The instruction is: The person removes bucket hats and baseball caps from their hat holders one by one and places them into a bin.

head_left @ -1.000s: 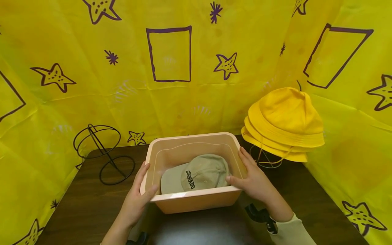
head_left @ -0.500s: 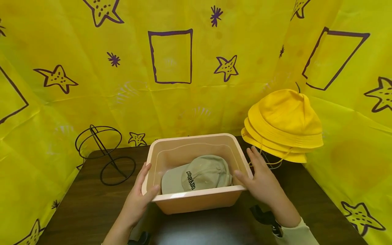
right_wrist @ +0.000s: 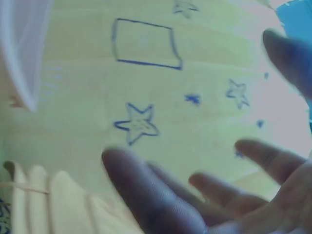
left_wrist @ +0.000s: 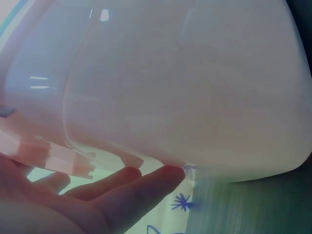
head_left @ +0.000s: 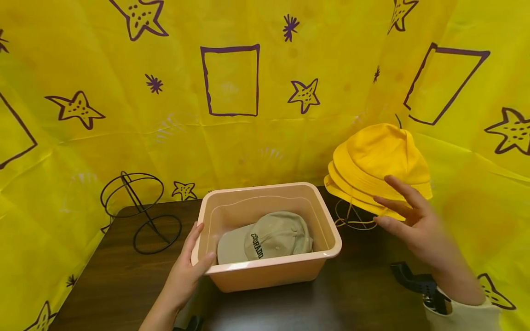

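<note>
A beige plastic tub [head_left: 269, 271] sits on the dark table in the head view. Inside lies a khaki baseball cap [head_left: 273, 236] with dark lettering, its brim to the left. My left hand [head_left: 188, 264] grips the tub's left rim, thumb over the near corner; in the left wrist view its fingers [left_wrist: 141, 192] lie along the outer wall. To the right, my right hand [head_left: 418, 230] hovers in the air with spread fingers and holds nothing. It overlaps a stack of yellow bucket hats [head_left: 381, 156] on a wire stand.
A bare black wire hat stand [head_left: 142, 207] stands at the table's back left. Yellow cloth walls [head_left: 232, 151] with drawn stars and frames surround the dark wooden table [head_left: 112, 285]. A thin cord [head_left: 356, 223] hangs from the hats beside the tub.
My right hand has let go of the tub's right rim and moved right, in front of the yellow hats. The left hand has kept its grip on the tub.
</note>
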### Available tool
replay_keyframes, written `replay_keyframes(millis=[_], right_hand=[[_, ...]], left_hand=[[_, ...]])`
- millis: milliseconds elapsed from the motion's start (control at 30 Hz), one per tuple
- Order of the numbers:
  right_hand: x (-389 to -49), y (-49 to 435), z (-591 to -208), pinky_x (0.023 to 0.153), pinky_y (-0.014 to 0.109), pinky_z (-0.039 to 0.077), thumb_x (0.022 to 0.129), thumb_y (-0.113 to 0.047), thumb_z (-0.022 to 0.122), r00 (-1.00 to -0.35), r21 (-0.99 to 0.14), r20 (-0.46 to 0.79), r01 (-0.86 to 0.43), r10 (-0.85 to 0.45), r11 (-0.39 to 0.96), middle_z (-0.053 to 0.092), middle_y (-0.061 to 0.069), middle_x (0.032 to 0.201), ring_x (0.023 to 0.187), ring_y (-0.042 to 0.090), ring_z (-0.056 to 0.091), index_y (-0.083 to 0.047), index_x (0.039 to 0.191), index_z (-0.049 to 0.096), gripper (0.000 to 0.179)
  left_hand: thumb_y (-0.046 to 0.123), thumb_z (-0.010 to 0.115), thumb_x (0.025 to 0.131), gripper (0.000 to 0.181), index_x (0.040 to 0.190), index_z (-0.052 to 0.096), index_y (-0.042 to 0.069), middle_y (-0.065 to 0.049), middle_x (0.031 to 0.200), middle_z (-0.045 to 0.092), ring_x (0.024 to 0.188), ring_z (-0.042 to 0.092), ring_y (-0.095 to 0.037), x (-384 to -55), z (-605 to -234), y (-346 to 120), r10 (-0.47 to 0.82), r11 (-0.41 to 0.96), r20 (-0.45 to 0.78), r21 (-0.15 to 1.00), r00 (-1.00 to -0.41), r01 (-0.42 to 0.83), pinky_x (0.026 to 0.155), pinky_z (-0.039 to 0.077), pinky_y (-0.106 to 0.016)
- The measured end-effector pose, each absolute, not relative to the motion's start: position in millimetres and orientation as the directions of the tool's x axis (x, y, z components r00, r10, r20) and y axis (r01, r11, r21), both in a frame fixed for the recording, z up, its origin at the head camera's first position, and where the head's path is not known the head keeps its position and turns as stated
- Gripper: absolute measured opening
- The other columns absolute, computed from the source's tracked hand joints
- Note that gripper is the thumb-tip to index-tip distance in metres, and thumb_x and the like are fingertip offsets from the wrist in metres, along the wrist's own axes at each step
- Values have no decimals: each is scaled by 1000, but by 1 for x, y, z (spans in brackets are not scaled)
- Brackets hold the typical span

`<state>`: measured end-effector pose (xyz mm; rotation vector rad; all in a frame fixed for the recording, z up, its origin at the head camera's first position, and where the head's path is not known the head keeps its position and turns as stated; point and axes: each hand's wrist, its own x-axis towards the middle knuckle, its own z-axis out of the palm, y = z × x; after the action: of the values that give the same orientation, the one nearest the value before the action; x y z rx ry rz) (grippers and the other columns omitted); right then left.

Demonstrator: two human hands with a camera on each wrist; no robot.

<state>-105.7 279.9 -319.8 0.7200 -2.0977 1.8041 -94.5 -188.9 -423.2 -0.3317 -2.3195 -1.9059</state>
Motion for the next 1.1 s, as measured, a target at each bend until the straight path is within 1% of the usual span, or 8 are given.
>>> replay_keyframes(millis=[100,200,300,400,533,667,900,1100], right_hand=[[-110,297,-308,88,35,52,91,25,50,-738,-790,613,-572,-281,-222,21,14,159,130,26,50,2,155,25,72],[-116,313,-293,88,37,52,92,25,46,-728,-776,630,-573,-272,-264,20,16,159,130,27,50,5,154,25,68],[-122,329,-276,84,30,53,94,23,46,-804,-828,561,-546,-197,-128,19,14,159,124,17,55,-2,155,30,68],[-133,341,-260,78,19,52,98,11,52,-873,-849,474,-487,-111,207,18,7,161,119,6,55,-16,158,30,69],[-151,354,-241,75,10,47,101,-14,59,-920,-734,388,-339,-46,588,14,-6,163,127,6,50,-33,159,24,70],[-174,362,-221,70,7,46,99,-35,62,-950,-660,313,-229,-15,715,6,-7,164,133,21,47,-38,158,20,73],[-212,374,-202,42,41,38,92,-53,65,-985,-519,164,-130,-51,845,46,36,138,106,36,65,-29,161,20,85],[-233,379,-195,49,40,42,94,-46,67,-990,-436,60,-144,-131,888,30,41,147,99,40,67,-15,160,21,86]], left_hand=[[8,62,97,73,158,22,10,-13,165,0,140,18,-48,-94,-424,-189,97,165,232,955,-968,245,97,35,-19],[8,62,97,73,158,23,11,-12,165,0,140,19,-47,-94,-424,-189,93,168,225,957,-970,238,96,36,-18],[8,62,97,73,158,23,12,-11,165,0,140,19,-45,-94,-423,-189,90,167,217,959,-972,230,96,36,-17],[6,62,96,73,158,24,12,-11,165,0,140,20,-44,-94,-422,-189,88,156,215,961,-973,226,95,36,-17],[6,61,96,73,158,23,11,-10,165,-1,139,20,-45,-93,-422,-190,87,143,215,964,-973,226,93,37,-16],[6,61,96,73,158,22,10,-11,165,-1,139,20,-45,-93,-423,-191,87,136,215,965,-973,225,93,37,-15],[10,63,96,73,158,24,12,-11,165,0,141,18,-42,-94,-423,-191,76,140,203,967,-976,212,95,34,-15],[12,63,97,73,158,23,13,-10,165,-1,142,15,-42,-94,-422,-191,84,146,191,968,-978,202,96,33,-15]])
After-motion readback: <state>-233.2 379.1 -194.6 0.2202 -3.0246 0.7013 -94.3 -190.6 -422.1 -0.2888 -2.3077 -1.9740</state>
